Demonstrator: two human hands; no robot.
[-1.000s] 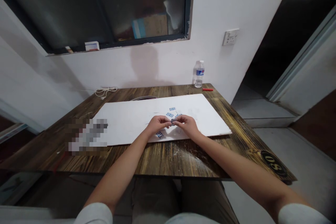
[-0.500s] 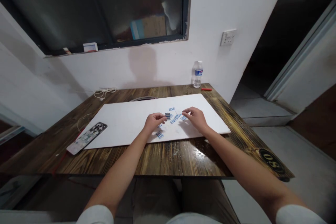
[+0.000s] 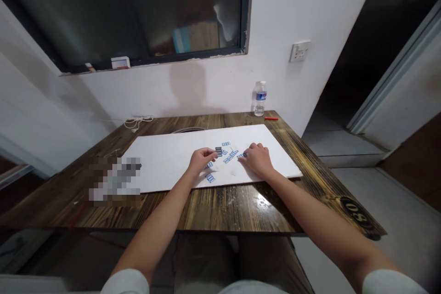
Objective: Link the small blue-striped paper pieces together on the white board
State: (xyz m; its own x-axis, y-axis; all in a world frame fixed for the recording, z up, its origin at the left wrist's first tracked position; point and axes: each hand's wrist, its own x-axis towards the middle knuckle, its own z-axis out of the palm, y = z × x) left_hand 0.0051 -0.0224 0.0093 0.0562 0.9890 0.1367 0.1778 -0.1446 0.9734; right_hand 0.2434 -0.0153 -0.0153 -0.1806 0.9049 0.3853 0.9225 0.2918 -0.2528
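My left hand (image 3: 201,160) pinches a small dark striped rectangular piece (image 3: 218,151) between thumb and fingertips, just above the white board (image 3: 165,161). My right hand (image 3: 257,160) is lowered to the board, its thumb and fingers closed at a small blue-edged piece (image 3: 241,156), partly hidden by the fingertips. Between the hands lie several more flat pieces with blue outlines, among them a slanted strip (image 3: 230,156) and a far piece (image 3: 226,144). Another blue-edged piece (image 3: 210,178) lies close to the board's near edge, by my left wrist.
The board rests on a dark wooden table (image 3: 220,211). A water bottle (image 3: 260,98) and a red pen-like stick (image 3: 271,118) stand and lie at the back right. A white cable (image 3: 138,121) lies back left. A pixelated patch covers the board's left corner.
My right hand has come down onto the blue-edged piece, its fingers closing there. My left hand still holds the dark piece, nearly in the same place.
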